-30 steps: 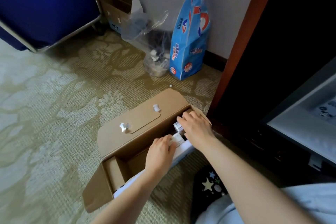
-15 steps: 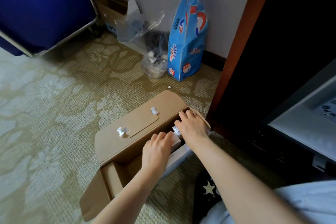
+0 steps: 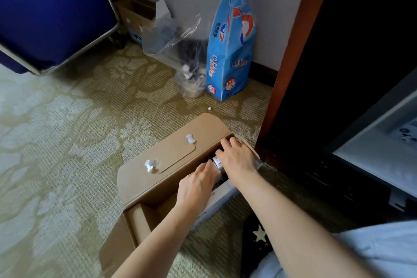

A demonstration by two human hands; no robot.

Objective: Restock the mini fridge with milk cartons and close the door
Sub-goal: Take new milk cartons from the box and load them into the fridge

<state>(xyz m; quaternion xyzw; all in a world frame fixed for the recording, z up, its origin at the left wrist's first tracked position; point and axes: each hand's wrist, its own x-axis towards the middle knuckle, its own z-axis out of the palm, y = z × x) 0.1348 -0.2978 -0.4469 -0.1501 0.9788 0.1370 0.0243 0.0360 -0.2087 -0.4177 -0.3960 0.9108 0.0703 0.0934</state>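
Both hands have crept toward the far right end of the cardboard box since the earlier frame, and the box now sits slightly higher in the head view.

Head view: the left hand lies palm down with its fingers curled onto a milk carton; the right hand covers the cartons at the box's far right corner. Whether either has a closed grip cannot be told.

The visible carton sits inside the box's right end. It appears to stand with its long axis upright, top facing up.

The box lies on the carpet, long axis from near left to far right, beside the mini fridge, whose door stands open.

Judgement: pinch one carton by its opposite faces, lift it straight up clear of its neighbours, and keep it upright on the way to the fridge.
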